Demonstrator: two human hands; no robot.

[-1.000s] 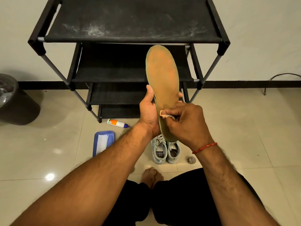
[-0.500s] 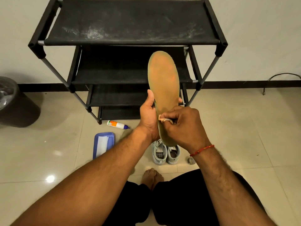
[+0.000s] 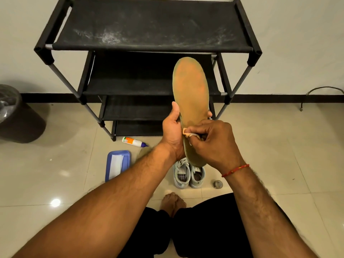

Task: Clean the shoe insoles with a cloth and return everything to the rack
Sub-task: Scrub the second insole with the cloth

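An orange-brown insole (image 3: pixel 191 95) stands upright in front of the black shoe rack (image 3: pixel 149 30). My left hand (image 3: pixel 172 129) grips its left edge near the heel, thumb pointing up. My right hand (image 3: pixel 212 142) pinches a small pale cloth (image 3: pixel 188 132) and presses it against the lower part of the insole. Below my hands, a pair of light grey sneakers (image 3: pixel 188 174) stands on the tiled floor with toes toward me.
A blue tray (image 3: pixel 126 157) with a white sheet lies on the floor left of the sneakers. A white and orange bottle (image 3: pixel 133 141) lies by the rack's foot. A small round grey object (image 3: pixel 218 184) sits right of the shoes. A dark bin (image 3: pixel 16 116) stands at far left.
The insole and both hands have shifted slightly lower in view. My right hand has moved the cloth a little across the insole's lower part.
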